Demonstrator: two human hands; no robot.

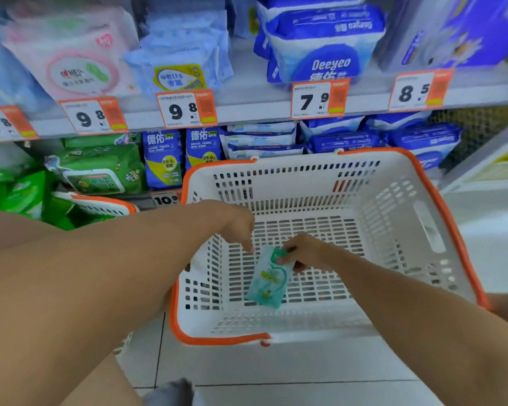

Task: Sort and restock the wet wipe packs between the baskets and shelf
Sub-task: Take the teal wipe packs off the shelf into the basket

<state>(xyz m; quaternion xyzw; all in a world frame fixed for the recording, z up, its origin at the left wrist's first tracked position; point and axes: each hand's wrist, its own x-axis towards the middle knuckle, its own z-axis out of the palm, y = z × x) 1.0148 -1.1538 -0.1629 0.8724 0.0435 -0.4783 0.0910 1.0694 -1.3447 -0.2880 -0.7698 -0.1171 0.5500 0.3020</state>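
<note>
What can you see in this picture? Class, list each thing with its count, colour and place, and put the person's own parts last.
Basket: one, white with orange rim, on the floor before the shelves.
Small pack: one, pale teal, held inside the basket.
Second basket: one, white and orange, partly hidden at left.
Green packs: several, lower shelf, left.
Blue packs: many, both shelves, centre and right.
Pink pack: one, upper shelf, left.
Price tags: six in view, white and orange, shelf edges.
Floor: pale tiles.
Left hand: touches the pack's top.
Right hand: grip pinches the pack.
</note>
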